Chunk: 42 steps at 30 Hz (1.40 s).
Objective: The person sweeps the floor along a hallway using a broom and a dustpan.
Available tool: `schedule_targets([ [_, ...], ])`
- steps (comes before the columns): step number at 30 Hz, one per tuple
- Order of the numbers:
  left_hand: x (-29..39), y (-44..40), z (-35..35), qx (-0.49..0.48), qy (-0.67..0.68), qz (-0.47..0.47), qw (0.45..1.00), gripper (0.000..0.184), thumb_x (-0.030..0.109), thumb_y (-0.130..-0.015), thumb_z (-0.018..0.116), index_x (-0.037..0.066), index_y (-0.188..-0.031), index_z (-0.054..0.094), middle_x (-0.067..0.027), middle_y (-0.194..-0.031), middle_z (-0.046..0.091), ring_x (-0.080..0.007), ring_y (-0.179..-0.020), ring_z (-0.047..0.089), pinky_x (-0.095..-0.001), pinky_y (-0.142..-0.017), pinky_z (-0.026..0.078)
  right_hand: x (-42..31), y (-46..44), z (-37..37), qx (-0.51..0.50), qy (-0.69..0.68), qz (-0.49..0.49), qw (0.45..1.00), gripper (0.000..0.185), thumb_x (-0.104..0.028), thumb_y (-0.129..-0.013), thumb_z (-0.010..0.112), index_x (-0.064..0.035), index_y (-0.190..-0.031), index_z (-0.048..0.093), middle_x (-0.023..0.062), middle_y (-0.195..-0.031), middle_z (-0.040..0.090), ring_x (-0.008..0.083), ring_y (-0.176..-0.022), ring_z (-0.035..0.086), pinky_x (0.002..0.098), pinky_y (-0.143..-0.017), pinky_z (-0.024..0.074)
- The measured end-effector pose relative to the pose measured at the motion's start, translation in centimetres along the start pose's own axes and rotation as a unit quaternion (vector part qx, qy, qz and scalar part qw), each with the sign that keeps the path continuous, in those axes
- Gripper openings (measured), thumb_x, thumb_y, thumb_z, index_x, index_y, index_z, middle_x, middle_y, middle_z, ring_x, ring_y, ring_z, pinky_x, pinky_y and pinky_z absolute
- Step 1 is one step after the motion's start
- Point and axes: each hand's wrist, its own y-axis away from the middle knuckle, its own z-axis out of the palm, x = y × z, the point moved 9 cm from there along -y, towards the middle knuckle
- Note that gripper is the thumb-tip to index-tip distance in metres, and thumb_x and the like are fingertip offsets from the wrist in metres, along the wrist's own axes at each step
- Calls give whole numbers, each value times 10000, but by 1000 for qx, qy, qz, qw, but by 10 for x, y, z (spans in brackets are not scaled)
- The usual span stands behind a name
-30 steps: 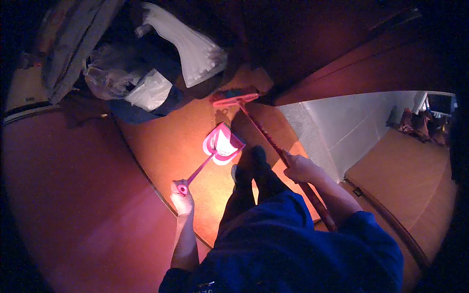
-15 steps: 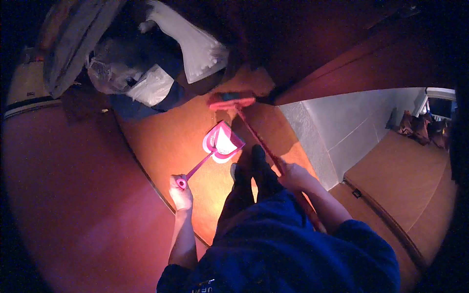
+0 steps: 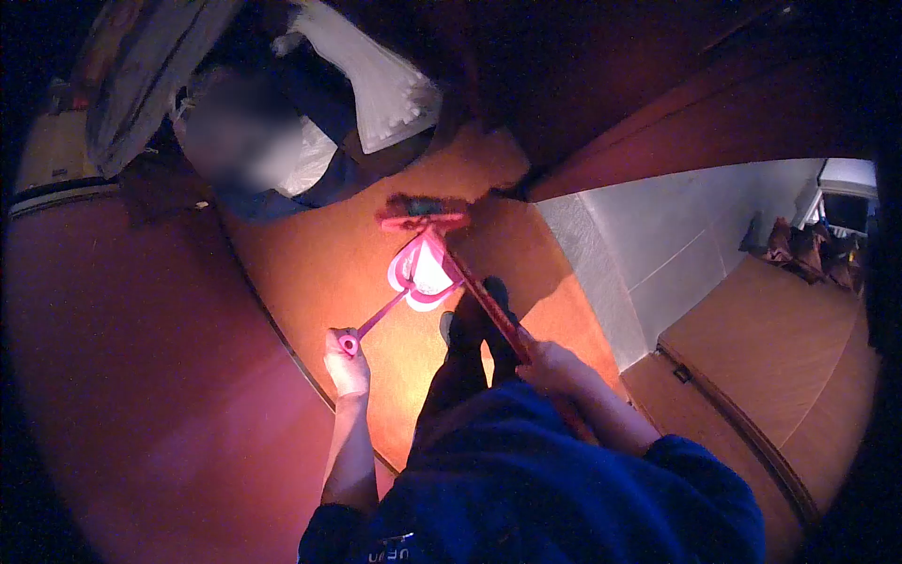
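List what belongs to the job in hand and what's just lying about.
In use:
- pink dustpan, its handle in the left hand
- red broom, its handle in the right hand

Lying about, untouched by either hand:
- white ridged item, exact kind unclear
- pale crumpled item, partly blurred
- dark reddish bundles, far right

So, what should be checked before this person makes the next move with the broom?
1. Left hand grips the dustpan by its handle: ok.
2. Right hand grips the broom: ok, fingers closed round the stick.
3. Broom head beyond the dustpan, on the side away from the person: ok.
4. Dustpan flat on the floor: cannot tell from above.
5. Broom clear of the right leg: cannot tell; they overlap in view.
6. Dirt gathered: cannot tell; the broom head is blurred.
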Motion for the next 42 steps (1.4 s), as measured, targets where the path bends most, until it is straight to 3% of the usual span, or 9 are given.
schedule_targets([
  [7,-3,6,5,-9,24,-6,1000,101,27,-780,548,30,-748,453,-116,-653,530,-163,-588,497,-285,-566,424,52,-105,-56,165,150,79,972,597,-198,-744,432,-6,-1271,230,223,-854,593,373,-777,584,484,-650,458],
  [14,7,2,1,6,3,4,1000,115,56,-787,561,28,-743,458,-93,-624,498,-134,-569,459,-272,-542,410,29,-26,24,2,1,31,1000,599,-208,-709,548,-77,-1240,302,264,-945,557,393,-888,546,456,-762,434],
  [16,7,3,-4,5,2,-6,1000,160,79,-787,586,33,-717,451,-64,-591,475,-101,-559,429,-257,-533,404,-8,1,4,51,-25,-27,998,564,-206,-707,544,-86,-1216,336,263,-933,557,392,-886,545,449,-755,433],
  [21,-4,9,-1,-16,8,-13,1000,87,37,-798,540,23,-756,465,-107,-638,530,-129,-586,478,-278,-551,418,41,-80,-55,213,152,66,963,627,-154,-683,510,-79,-1267,297,202,-779,603,371,-696,583,449,-615,456],
  [29,-9,6,-6,-9,7,-36,999,115,73,-814,550,27,-763,457,-101,-641,530,-125,-582,462,-278,-552,419,42,-42,22,-2,55,27,998,611,-209,-705,554,-103,-1247,294,238,-939,568,371,-869,558,447,-730,440],
  [33,-25,6,-19,19,35,-10,999,154,93,-798,579,28,-724,460,-58,-580,466,-104,-543,400,-251,-517,391,6,-42,5,21,46,-9,999,625,-209,-699,523,-95,-1263,279,260,-914,569,405,-860,554,478,-757,438],
  [35,-38,7,-28,31,22,-22,999,173,88,-798,579,31,-710,442,-43,-573,442,-101,-542,389,-245,-517,387,2,-67,-34,82,70,61,992,572,-198,-740,524,-98,-1258,305,236,-892,580,359,-784,583,438,-658,466],
  [37,-61,10,-38,42,14,-27,999,193,84,-799,578,34,-696,423,-28,-566,417,-97,-542,378,-238,-517,383,13,-92,-45,180,123,2,976,584,-173,-728,518,-86,-1263,300,232,-853,589,346,-696,596,422,-571,480],
  [42,-131,9,-70,124,48,-25,991,239,89,-804,584,32,-678,389,-31,-532,376,-111,-498,319,-258,-467,362,28,-144,4,137,162,68,975,640,-139,-692,514,-90,-1284,276,225,-866,591,366,-758,585,449,-661,462],
])
